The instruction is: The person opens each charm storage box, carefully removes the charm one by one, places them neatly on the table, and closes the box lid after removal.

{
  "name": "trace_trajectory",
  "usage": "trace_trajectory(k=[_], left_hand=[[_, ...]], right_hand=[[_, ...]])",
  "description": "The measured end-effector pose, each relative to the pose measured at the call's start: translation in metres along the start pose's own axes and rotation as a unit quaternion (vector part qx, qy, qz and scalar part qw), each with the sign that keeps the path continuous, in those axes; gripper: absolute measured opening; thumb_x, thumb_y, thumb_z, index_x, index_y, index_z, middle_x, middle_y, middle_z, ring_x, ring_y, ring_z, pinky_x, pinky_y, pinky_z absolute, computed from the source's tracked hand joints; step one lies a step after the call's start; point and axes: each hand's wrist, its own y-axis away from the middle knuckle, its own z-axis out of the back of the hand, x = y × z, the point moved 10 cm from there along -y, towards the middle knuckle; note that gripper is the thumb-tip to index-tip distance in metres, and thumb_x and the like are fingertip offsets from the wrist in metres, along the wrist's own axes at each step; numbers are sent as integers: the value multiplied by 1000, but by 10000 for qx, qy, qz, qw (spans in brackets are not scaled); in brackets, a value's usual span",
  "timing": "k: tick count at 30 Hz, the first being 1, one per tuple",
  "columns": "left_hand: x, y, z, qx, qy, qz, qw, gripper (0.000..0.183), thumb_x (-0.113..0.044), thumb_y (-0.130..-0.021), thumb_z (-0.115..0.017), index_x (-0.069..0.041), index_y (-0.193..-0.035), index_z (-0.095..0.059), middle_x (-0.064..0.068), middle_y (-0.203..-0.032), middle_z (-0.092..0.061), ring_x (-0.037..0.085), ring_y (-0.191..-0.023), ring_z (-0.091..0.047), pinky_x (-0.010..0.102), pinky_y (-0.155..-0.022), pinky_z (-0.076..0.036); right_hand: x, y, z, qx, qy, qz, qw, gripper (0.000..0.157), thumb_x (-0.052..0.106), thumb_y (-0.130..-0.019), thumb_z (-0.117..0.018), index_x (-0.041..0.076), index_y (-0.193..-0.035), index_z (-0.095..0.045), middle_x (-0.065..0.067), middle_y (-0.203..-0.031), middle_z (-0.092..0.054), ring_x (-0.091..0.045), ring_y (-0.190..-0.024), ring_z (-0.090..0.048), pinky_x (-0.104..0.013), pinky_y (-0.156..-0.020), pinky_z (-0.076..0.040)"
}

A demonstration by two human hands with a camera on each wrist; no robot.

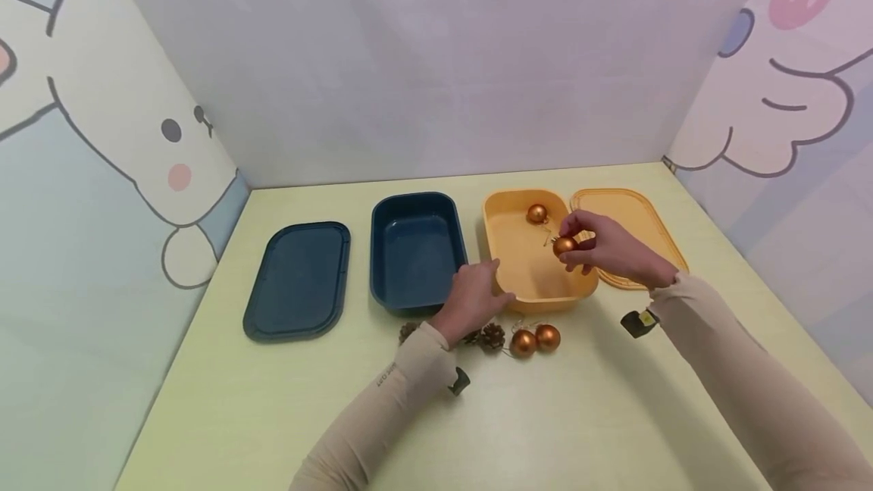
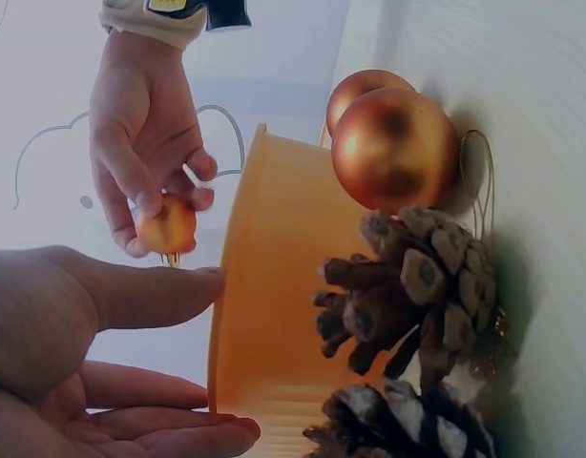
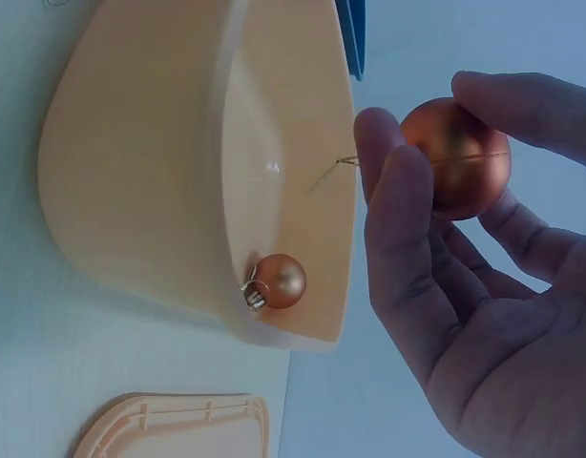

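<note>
In the head view my right hand (image 1: 607,245) pinches a copper Christmas bauble (image 1: 564,246) between thumb and fingers, above the right side of the yellow container (image 1: 525,303). From the bauble hangs a thin gold loop (image 3: 324,176). Another copper bauble (image 1: 536,214) lies inside the container near its back. My left hand (image 1: 474,292) holds the container's front left corner, its thumb (image 2: 169,291) at the rim and the fingers (image 2: 159,429) farther along. In front of the container, two more baubles (image 2: 393,148) lie beside a pine cone (image 1: 492,337).
Left of the yellow container stands a dark blue container (image 1: 417,309), with a blue lid (image 1: 296,279) flat beside it. A yellow lid (image 1: 630,226) lies at the right. Another pine cone (image 1: 408,332) is partly hidden by the left forearm. Fabric walls enclose the table (image 1: 546,430).
</note>
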Motion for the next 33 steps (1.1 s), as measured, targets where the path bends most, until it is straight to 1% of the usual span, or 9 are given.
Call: trace_trajectory(k=[3,7,10,13,17,19,23,28,33], left_hand=[[-1,0,0,-11,5,-22,10000,65,-26,-89,-77,-1,-144,-53,15,-139,-63,28,-124,-64,39,-103,-55],[-1,0,-1,18,84,-21,10000,65,-26,-89,-77,0,-143,-53,16,-139,-63,27,-122,-65,40,-102,-55],[-1,1,-2,62,90,-2,9999,65,-26,-89,-76,-1,-144,-53,15,-139,-63,27,-122,-65,40,-102,-55],[-2,1,-2,69,51,-17,10000,65,-26,-89,-76,0,-144,-53,15,-139,-63,27,-122,-65,41,-102,-55],[-2,1,-2,56,-14,-16,10000,64,-27,-89,-76,-1,-144,-53,15,-139,-63,26,-123,-64,39,-103,-55],[-2,0,-1,54,-18,-23,10000,64,-27,-89,-76,-1,-143,-53,15,-139,-63,26,-124,-64,39,-103,-55],[-2,0,-1,49,-20,-40,10000,64,-27,-89,-76,-1,-143,-53,15,-140,-63,26,-125,-64,38,-102,-56],[-2,0,0,35,16,-44,10000,64,-26,-90,-76,-1,-144,-53,15,-141,-62,26,-126,-63,38,-102,-56],[-3,1,1,13,11,-91,10000,64,-26,-90,-76,0,-143,-53,15,-141,-62,28,-126,-63,40,-103,-55]], right_hand=[[-1,7,-1,-8,19,63,10000,33,10,-93,-71,2,-120,-53,-21,-112,-56,-20,-76,-70,-33,-59,-59],[-4,20,-3,-9,-64,207,9998,33,11,-93,-72,1,-121,-59,-20,-112,-60,-23,-80,-73,-32,-65,-62],[-6,32,-7,41,-322,339,9989,36,9,-93,-70,-3,-125,-58,-19,-115,-61,-27,-85,-74,-35,-73,-64],[-4,44,-12,155,-536,583,9967,35,5,-97,-64,-5,-128,-54,-14,-117,-62,-30,-89,-74,-38,-78,-64],[0,57,-20,275,-582,860,9942,30,2,-99,-58,-2,-128,-54,-8,-117,-63,-23,-89,-75,-34,-81,-63],[0,62,-23,294,-558,921,9937,29,1,-99,-59,0,-127,-55,-8,-115,-64,-20,-89,-75,-31,-80,-63],[0,70,-27,304,-535,938,9937,29,0,-97,-62,2,-126,-56,-10,-112,-64,-17,-87,-75,-32,-75,-63],[-4,77,-32,356,-576,968,9930,30,1,-95,-65,2,-124,-58,-5,-111,-68,-21,-84,-75,-34,-68,-62],[-11,82,-40,414,-596,997,9924,31,-1,-95,-64,2,-124,-55,-2,-112,-64,-27,-81,-74,-31,-64,-60]])
